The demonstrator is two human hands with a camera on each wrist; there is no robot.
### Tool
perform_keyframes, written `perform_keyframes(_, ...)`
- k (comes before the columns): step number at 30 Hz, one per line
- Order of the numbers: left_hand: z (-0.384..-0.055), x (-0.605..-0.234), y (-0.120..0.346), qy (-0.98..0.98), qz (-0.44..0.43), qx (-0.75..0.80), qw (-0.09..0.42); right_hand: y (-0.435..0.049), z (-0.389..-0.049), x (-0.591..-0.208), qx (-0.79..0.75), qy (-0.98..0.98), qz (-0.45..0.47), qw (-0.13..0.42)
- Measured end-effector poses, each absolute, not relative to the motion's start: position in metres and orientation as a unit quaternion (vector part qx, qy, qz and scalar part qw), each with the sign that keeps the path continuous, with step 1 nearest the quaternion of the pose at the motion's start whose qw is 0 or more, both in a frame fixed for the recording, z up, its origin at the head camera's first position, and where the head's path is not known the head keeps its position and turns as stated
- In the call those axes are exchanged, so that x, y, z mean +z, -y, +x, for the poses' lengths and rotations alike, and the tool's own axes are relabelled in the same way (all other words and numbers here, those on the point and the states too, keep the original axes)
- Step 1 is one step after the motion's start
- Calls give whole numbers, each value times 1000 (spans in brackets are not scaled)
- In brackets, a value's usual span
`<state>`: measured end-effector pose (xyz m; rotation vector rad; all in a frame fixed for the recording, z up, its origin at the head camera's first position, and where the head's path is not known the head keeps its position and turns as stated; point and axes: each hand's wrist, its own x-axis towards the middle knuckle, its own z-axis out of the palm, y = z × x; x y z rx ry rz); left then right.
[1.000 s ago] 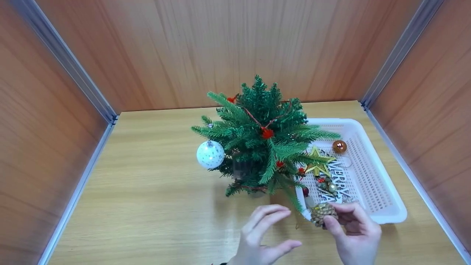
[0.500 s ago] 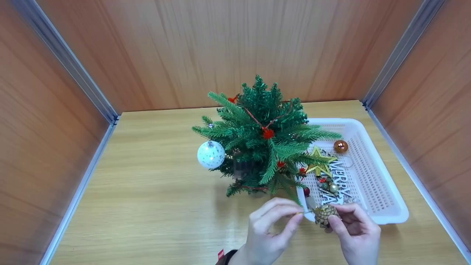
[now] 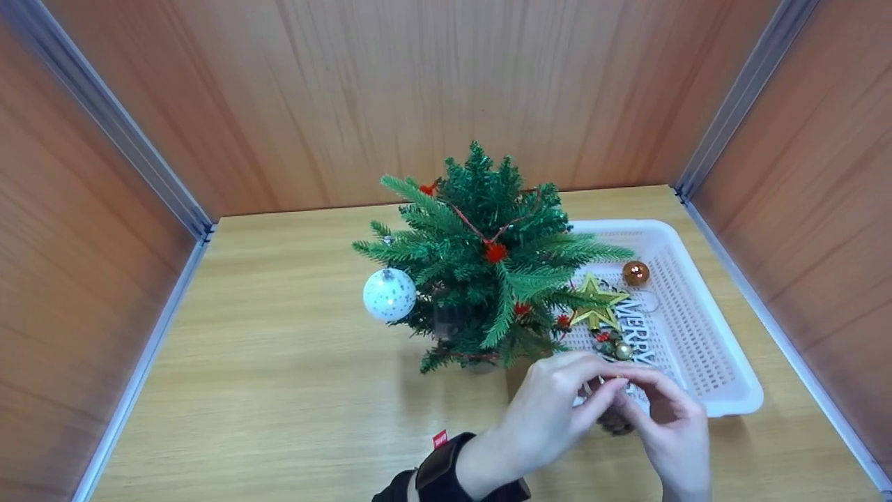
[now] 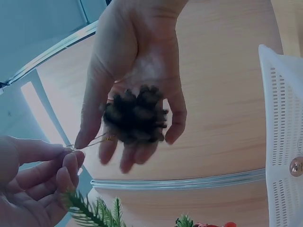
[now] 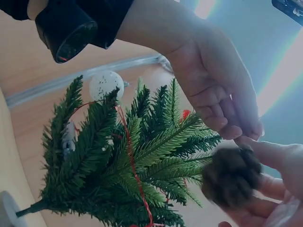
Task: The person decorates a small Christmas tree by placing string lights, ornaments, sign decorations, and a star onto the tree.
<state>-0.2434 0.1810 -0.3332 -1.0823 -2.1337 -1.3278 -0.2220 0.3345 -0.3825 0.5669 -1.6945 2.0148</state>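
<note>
A brown pine cone (image 4: 135, 116) hangs from a thin gold string (image 4: 97, 141), with the right hand's fingers close around it. My left hand (image 3: 554, 401) pinches that string between thumb and fingers. Thumb and forefinger of my right hand (image 3: 669, 418) meet the left fingertips at the string and appear to pinch it too. In the head view the hands hide most of the pine cone (image 3: 616, 422). Behind the hands stands a small green Christmas tree (image 3: 488, 195). A white speckled ball (image 3: 389, 295) and a red garland (image 3: 495, 252) hang on it.
Right of the tree, partly under its branches, sits a white plastic basket (image 3: 735, 380). It holds a gold star (image 3: 598, 301), an orange ball (image 3: 635, 272), a berry sprig (image 3: 619, 346) and white "MERRY" lettering (image 3: 633, 324). Wooden panels (image 3: 390, 90) enclose the table (image 3: 300, 314).
My left hand has closed on the pine cone's string and moved right to the right hand. The right fingers have shifted from the pine cone's body up to the string.
</note>
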Motion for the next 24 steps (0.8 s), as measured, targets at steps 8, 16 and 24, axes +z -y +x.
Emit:
perform_keyframes(8,-256,-327,-178,775,-353,-496,167,-336,-241,-368,770,566,207,207)
perform_keyframes(16,-269,-322,-182,797,-302,-483,200,-328,-268,-347,764,557,211,248)
perform_keyframes(24,-278,-318,-191,831,-239,-439,242,-320,-291,-338,742,592,157,272)
